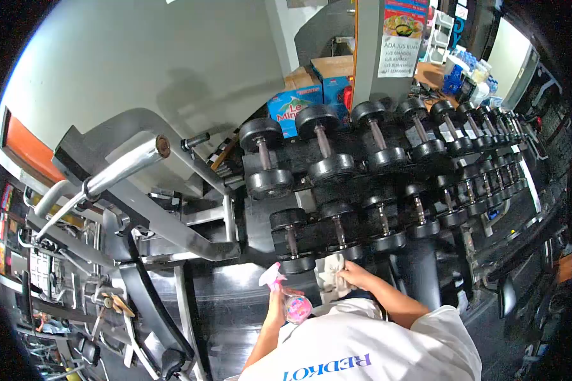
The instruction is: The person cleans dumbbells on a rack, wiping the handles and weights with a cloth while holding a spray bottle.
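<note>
My left hand [275, 306] is wrapped round a spray bottle [297, 309] with a pink-and-white trigger head and a pink label. In my right hand [356, 276] is a pale cloth [330, 277], bunched at the fingers and hanging to the left. Both hands are close to my body, just in front of the lower row of the dumbbell rack. The nearest dumbbells are a black one [292, 241] above the bottle and another [340, 230] just beyond the cloth. An upper row of larger dumbbells [324, 141] lies behind.
A grey weight machine [190, 235] with a chrome bar [127, 166] stands to my left. Blue cartons [297, 105] sit behind the rack. A bench [419, 267] is at my right, and a counter [429, 75] with bottles stands at the back right.
</note>
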The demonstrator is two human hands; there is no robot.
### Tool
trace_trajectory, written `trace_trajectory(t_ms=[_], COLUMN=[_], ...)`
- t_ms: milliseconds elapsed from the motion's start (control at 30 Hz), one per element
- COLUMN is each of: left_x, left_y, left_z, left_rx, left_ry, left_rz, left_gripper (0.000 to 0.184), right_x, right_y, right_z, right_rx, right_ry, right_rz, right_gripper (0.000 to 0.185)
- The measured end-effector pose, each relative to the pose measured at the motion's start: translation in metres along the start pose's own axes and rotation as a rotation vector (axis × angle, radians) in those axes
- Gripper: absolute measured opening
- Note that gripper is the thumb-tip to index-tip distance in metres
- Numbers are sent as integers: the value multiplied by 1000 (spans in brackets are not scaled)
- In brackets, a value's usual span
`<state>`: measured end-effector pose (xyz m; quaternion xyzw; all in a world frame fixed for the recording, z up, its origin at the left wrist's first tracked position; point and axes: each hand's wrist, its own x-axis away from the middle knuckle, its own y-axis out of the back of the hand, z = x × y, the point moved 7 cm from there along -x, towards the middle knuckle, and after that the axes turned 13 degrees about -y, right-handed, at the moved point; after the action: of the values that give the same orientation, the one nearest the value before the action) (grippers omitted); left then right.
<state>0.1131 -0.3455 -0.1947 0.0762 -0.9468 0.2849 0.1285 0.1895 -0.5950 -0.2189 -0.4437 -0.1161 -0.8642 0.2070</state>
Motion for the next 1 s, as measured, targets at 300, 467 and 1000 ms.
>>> trace_trajectory(t_ms=[300,467,1000], left_x=[5,-8,-11], left_y=[-65,-69,-102], left_z=[-47,-50,-33], left_rx=[592,577,748], left_ry=[176,230,505], left_rz=[235,288,247], left_gripper=[69,65,59], right_x=[19,45,67], right_y=[29,-5,16], right_z=[30,45,-20], right_rx=[-98,-38,99], right_ry=[180,224,234], right_rz=[-142,-5,-271], right_gripper=[28,36,45])
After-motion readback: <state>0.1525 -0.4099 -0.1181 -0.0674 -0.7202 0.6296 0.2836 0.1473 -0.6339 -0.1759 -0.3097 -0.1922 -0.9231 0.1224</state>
